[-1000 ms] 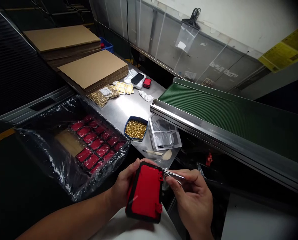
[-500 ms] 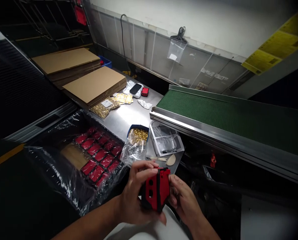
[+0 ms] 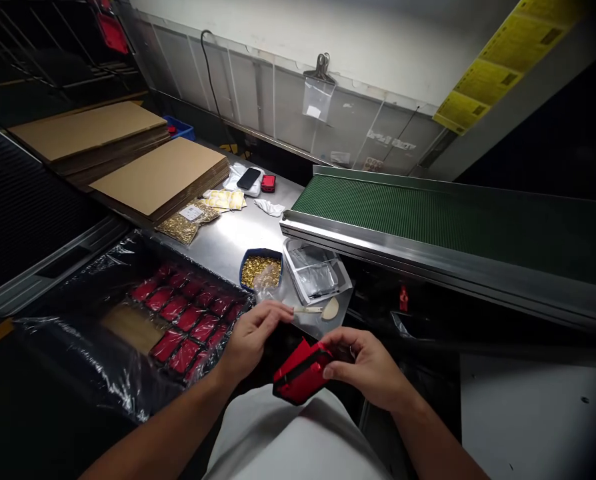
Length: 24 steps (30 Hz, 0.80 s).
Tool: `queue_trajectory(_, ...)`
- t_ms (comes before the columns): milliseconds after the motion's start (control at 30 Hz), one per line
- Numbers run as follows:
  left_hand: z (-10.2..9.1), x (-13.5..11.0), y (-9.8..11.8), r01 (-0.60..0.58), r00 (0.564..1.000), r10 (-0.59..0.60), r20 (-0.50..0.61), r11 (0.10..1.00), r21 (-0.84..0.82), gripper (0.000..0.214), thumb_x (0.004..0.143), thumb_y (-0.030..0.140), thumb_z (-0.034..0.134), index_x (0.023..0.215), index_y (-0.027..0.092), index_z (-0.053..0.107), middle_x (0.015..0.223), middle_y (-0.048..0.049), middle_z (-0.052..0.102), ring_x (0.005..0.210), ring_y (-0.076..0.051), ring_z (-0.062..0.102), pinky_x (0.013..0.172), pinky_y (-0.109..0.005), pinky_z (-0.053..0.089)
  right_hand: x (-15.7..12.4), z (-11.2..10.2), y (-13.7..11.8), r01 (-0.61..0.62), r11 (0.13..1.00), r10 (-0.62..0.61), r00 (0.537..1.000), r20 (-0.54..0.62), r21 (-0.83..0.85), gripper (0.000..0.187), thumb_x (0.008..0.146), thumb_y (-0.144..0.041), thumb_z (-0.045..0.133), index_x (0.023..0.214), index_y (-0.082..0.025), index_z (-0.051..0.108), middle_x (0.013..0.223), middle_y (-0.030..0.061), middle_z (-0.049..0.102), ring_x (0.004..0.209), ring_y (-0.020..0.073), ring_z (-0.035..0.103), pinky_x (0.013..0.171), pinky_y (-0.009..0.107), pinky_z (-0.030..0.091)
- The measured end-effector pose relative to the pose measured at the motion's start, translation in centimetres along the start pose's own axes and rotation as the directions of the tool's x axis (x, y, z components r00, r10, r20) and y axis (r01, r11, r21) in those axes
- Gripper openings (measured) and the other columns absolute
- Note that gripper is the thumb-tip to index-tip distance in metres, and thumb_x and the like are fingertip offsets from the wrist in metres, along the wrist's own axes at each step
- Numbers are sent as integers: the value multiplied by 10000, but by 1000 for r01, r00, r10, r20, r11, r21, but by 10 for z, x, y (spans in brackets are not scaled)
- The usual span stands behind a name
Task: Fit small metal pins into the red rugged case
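A worker's right hand (image 3: 365, 367) is gripping a red and black casing (image 3: 301, 375) tilted over the lap at near centre, while the left hand (image 3: 251, 337), fingers loosely curled and empty, is hovering beside it, best steadying its far edge against slipping.

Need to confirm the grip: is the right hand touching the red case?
Touching. The head view shows the right hand with fingers curled over the upper end of the red case, with no gap between them.
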State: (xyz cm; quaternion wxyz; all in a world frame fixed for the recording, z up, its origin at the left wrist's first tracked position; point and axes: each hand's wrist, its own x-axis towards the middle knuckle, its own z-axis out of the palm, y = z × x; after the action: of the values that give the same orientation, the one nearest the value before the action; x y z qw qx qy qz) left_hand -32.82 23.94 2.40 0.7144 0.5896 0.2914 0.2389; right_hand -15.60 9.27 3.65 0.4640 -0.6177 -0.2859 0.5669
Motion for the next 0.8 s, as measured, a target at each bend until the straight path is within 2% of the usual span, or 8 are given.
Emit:
queue_trajectory(67, -1, 10, 1, 60, 972, -75, 225, 996, 73, 351, 898, 429, 581, 1116, 177, 692, 1138, -110, 628, 1108, -273, 548, 1006, -345, 386, -4, 3, -10, 28, 996, -27, 1000, 12, -86, 237, 680, -252, 779, 888, -180, 693, 783, -9, 640, 713, 109, 555, 660, 226, 453)
queue_trajectory(167, 3, 14, 1, 198, 786, -205, 584, 977, 77, 685, 792, 615, 633, 1319, 182, 560, 1190, -131, 615, 1130, -319, 548, 987, -393, 418, -9, 6, -21, 89, 981, -83, 996, 41, -174, 226, 701, -287, 772, 900, -200, 709, 829, 8, 671, 774, 146, 603, 708, 260, 487)
queue_trajectory(233, 9, 12, 1, 259, 717, -212, 665, 965, 29, 807, 730, 693, 636, 1337, 169, 539, 1144, -140, 628, 1075, -327, 574, 954, -407, 440, -13, 3, -22, 153, 967, -153, 988, 15, -203, 255, 721, -315, 764, 952, -217, 719, 915, 32, 695, 863, 179, 628, 788, 293, 503)
queue_trajectory(333, 16, 6, 1, 246, 792, -172, 586, 968, -48, 887, 669, 690, 695, 1367, 181, 498, 1141, -133, 600, 1002, -303, 589, 908, -397, 465, -18, -6, -11, 216, 965, -253, 919, -301, -152, 273, 822, -392, 663, 1033, -221, 696, 963, 53, 682, 727, 130, 587, 663, 256, 485)
queue_trajectory(433, 20, -1, 0, 132, 875, -98, 474, 990, -39, 941, 637, 670, 731, 1398, 188, 459, 1249, -145, 510, 1093, -318, 538, 958, -387, 438, -22, -11, 7, 176, 984, -162, 844, -512, -22, 332, 884, -469, 556, 1069, -211, 653, 838, 29, 616, 571, 74, 437, 516, 214, 368)
queue_trajectory(567, 22, -4, -2, 35, 904, -28, 427, 999, -10, 932, 651, 643, 737, 1419, 214, 429, 1250, -135, 474, 1159, -327, 490, 1033, -402, 386, -31, 5, 15, 99, 995, -82, 941, -328, 35, 553, 793, -569, 629, 1221, -229, 548, 832, 12, 526, 658, 95, 439, 583, 220, 393)
queue_trajectory(667, 21, -4, -5, -57, 905, 58, 422, 998, -14, 968, 611, 633, 774, 1415, 220, 427, 1224, -133, 478, 1134, -330, 500, 1024, -431, 397, -37, 22, 3, 52, 999, -51, 957, -285, -3, 722, 655, -534, 777, 1251, -246, 491, 915, 22, 540, 756, 122, 473, 651, 229, 431)
queue_trajectory(800, 20, -2, -9, -194, 880, 186, 437, 981, -26, 1072, 515, 564, 865, 1423, 236, 399, 1253, -137, 470, 1135, -338, 497, 1026, -462, 402, -37, 30, -9, 45, 998, -34, 966, -257, 38, 729, 611, -431, 842, 1221, -259, 481, 937, 18, 559, 759, 113, 482, 656, 216, 436)
